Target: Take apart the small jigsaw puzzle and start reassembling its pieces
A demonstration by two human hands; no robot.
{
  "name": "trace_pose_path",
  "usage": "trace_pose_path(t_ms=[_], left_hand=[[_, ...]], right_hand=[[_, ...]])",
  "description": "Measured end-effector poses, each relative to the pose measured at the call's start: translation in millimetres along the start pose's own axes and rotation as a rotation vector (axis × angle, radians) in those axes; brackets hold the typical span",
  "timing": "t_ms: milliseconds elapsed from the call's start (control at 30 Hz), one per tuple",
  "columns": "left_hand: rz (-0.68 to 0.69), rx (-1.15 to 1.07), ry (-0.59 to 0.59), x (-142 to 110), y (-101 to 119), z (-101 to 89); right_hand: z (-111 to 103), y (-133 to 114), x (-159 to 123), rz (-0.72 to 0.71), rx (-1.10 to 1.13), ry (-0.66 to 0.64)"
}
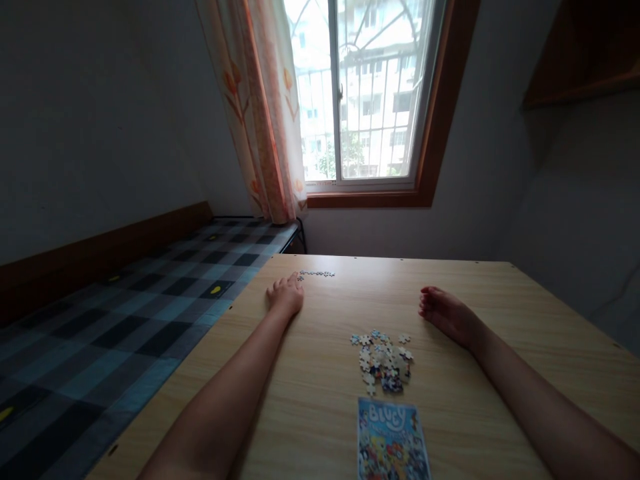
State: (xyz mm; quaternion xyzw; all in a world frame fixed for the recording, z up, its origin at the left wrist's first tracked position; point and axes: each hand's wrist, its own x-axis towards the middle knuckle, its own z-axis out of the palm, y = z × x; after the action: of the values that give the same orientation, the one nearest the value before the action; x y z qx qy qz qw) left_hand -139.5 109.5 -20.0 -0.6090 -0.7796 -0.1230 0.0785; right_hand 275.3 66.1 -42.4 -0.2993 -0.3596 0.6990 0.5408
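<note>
My left hand [286, 294] lies palm down near the far left of the table, its fingers spread. Its index fingertip is at a small jigsaw piece [301, 279] just below the left end of a joined row of jigsaw pieces [320, 273]. On the right, my right hand [443, 312] rests on its side with the fingers loosely curled inward and nothing visible in them. Between my forearms is a loose pile of jigsaw pieces [383, 360], some pale side up, others showing colours. Nearest me is a colourful picture sheet [393, 440] printed "BLUEY".
The light wooden table [320, 320] runs towards the window [370, 100]. Left of it stands a bed with a checked cover [165, 293]. A flowered curtain [265, 113] hangs at the window's left. A wooden shelf [585, 60] juts out at upper right.
</note>
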Motion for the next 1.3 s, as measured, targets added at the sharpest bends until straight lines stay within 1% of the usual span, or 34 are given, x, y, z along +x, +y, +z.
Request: trace_pose_path(t_ms=[133,433,633,767,900,933,1000,1133,1200,1233,1300], left_hand=[[0.006,-0.026,0.0,2,-3,-0.7],[0.005,-0.015,-0.008,6,-5,5.8],[0.0,-0.01,-0.016,5,-2,2.4],[0.001,-0.006,-0.02,4,-1,-0.4],[0.004,-0.01,-0.033,4,0,-1.6],[0.001,-0.014,-0.036,5,1,-1.7],[-0.006,-0.028,-0.036,6,1,-1.5],[-0.009,-0.067,-0.016,11,2,-1.0],[-0.009,-0.076,-0.012,12,1,-1.8],[-0.009,-0.079,-0.008,12,1,-2.5],[-0.01,-0.088,0.002,12,1,-4.4]], right_hand=[[0,-1,0,-0.001,-0.012,0.01],[1,0,-2,0.016,-0.039,0.024],[-4,1,-1,-0.016,-0.051,0.035],[-3,1,-1,-0.004,-0.038,0.037],[0,0,-4,0.012,-0.102,0.028],[2,-2,-6,0.016,-0.137,0.012],[6,-8,-10,0.048,-0.261,-0.072],[20,-31,-17,0.185,-0.705,-0.333],[32,-41,-20,0.26,-0.914,-0.446],[39,-44,-22,0.273,-1.027,-0.494],[57,-46,-27,0.231,-1.234,-0.59]])
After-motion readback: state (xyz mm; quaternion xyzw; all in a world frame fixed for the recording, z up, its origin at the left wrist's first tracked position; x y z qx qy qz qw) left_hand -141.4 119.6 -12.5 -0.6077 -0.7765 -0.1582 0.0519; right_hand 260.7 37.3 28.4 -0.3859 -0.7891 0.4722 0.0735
